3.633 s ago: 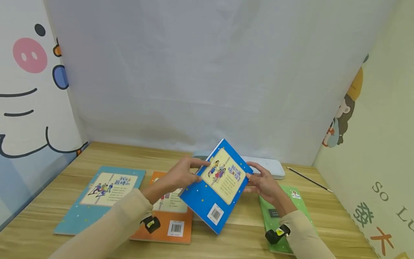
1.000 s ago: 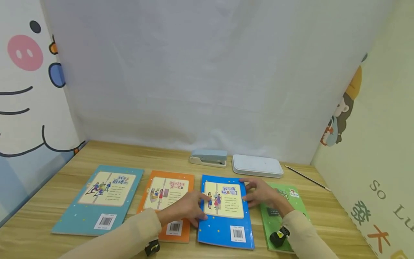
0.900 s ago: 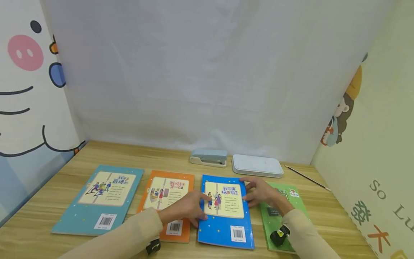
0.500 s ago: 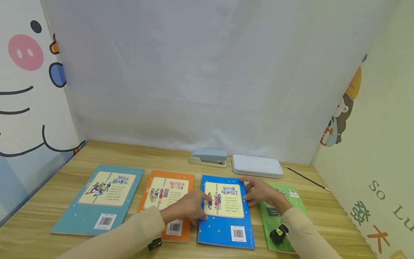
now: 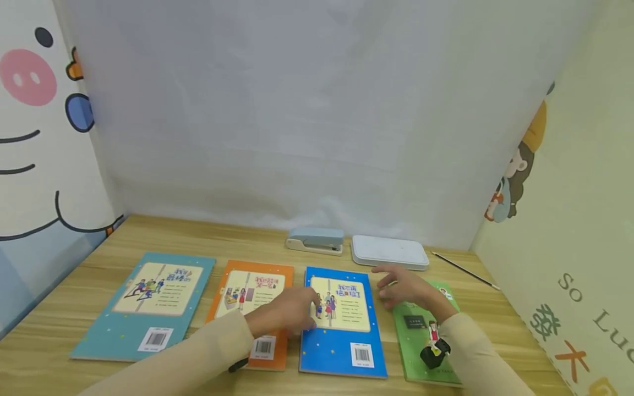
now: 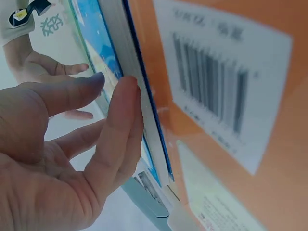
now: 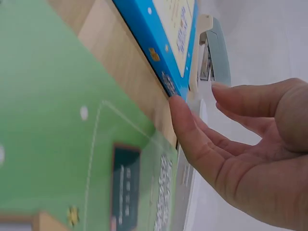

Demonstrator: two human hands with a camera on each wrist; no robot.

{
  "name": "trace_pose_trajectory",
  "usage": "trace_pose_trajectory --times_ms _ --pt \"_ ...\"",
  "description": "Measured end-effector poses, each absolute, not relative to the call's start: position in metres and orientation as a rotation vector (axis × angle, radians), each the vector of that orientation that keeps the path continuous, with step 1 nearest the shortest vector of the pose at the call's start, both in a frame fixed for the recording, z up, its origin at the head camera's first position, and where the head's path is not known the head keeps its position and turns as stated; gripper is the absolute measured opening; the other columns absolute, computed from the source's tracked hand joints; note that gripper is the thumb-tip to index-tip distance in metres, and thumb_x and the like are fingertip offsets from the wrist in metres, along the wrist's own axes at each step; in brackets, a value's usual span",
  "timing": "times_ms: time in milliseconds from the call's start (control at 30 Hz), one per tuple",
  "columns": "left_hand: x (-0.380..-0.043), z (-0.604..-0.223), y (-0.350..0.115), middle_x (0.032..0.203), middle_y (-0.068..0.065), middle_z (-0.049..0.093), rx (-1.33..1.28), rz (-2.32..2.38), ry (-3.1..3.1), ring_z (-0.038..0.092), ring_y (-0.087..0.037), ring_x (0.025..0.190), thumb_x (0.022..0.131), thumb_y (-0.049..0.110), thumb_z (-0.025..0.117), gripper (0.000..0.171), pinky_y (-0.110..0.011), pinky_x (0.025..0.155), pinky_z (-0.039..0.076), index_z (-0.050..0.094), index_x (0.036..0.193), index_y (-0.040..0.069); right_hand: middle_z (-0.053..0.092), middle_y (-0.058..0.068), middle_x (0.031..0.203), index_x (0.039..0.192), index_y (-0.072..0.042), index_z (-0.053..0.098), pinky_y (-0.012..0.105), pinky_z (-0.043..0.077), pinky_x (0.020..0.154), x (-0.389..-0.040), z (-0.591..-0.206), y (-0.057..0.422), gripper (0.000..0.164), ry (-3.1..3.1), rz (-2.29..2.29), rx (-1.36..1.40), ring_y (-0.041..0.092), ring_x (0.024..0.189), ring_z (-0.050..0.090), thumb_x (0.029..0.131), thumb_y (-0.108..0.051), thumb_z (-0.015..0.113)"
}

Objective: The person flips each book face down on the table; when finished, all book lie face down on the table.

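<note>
A rectangular blue paperback book (image 5: 340,353) lies flat on the pale wood-grain counter (image 5: 238,234). At its sides, the bare left hand (image 5: 287,311) and right hand (image 5: 408,287) each have a loosely parted grip, holding nothing.

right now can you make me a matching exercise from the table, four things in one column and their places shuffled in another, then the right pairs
Things
1. blue book
2. stapler
3. thin dark stick
4. teal book

Places, as the head view shows them
A. just right of the pale case
B. directly left of the orange book
C. just left of the pale case
D. between the orange book and the green book

Right pairs
1-D, 2-C, 3-A, 4-B
</note>
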State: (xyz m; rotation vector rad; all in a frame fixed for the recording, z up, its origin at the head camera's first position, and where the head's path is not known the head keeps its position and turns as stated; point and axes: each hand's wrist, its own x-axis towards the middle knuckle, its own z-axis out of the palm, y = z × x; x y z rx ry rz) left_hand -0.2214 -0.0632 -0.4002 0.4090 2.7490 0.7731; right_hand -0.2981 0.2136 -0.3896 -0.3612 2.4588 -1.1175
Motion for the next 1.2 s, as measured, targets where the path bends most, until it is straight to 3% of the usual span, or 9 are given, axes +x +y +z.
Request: trace_pose_trajectory --times_ms 100,267,567,767,967,1200 --pt "-0.226 -0.399 -0.06 0.106 -0.01 0.069 0.478 0.734 2.838 0.058 -0.016 0.07 0.088 0.012 0.075 0.034 -0.023 0.054 0.046 0.069 0.121 0.004 0.054 0.033 0.131 0.148 0.003 0.04 0.044 0.061 0.081 -0.299 -0.386 0.226 0.061 2.449 -1.151 -0.373 0.03 0.098 0.07 0.092 0.0 0.064" --pt "-0.232 -0.405 -0.047 0.115 -0.01 0.071 0.656 0.595 2.982 0.062 -0.019 0.091 0.091 0.014 0.071 0.031 -0.027 0.073 0.057 0.071 0.12 0.004 0.054 0.034 0.13 0.145 0.006 0.041 0.046 0.061 0.083 -0.302 -0.384 0.25 0.057 2.505 -1.187 -0.376 0.033 0.101 0.069 0.093 -0.002 0.064" --pt "-0.232 -0.407 -0.017 0.125 -0.004 0.065 0.982 0.455 2.886 0.062 -0.016 0.11 0.093 0.029 0.071 0.04 -0.03 0.094 0.056 0.067 0.132 0.018 0.057 0.037 0.127 0.141 0.011 0.043 0.044 0.06 0.085 -0.306 -0.395 0.304 0.05 2.655 -1.267 -0.393 0.044 0.11 0.065 0.097 -0.005 0.06" --pt "-0.232 -0.41 0.004 0.153 -0.008 0.048 1.173 0.342 2.815 0.045 -0.026 0.143 0.095 0.036 0.068 0.054 -0.043 0.112 0.045 0.052 0.146 0.029 0.049 0.038 0.14 0.143 0.01 0.041 0.056 0.052 0.098 -0.304 -0.396 0.329 0.053 2.765 -1.125 -0.317 0.054 0.13 0.047 0.099 -0.013 0.06" --pt "-0.238 -0.41 0.029 0.159 -0.01 0.039 1.456 0.202 2.775 0.037 -0.028 0.147 0.095 0.039 0.066 0.062 -0.041 0.117 0.038 0.041 0.152 0.033 0.037 0.04 0.148 0.147 0.011 0.035 0.065 0.043 0.105 -0.305 -0.399 0.342 0.06 2.756 -1.078 -0.298 0.057 0.138 0.035 0.098 -0.013 0.061" --pt "-0.234 -0.413 0.056 0.167 -0.007 0.023 1.547 -0.009 2.676 0.023 -0.034 0.153 0.094 0.062 0.056 0.066 -0.049 0.12 0.033 0.036 0.153 0.04 0.028 0.042 0.151 0.149 0.014 0.027 0.066 0.035 0.11 -0.309 -0.406 0.351 0.069 2.717 -1.035 -0.314 0.06 0.14 0.027 0.097 -0.014 0.063"
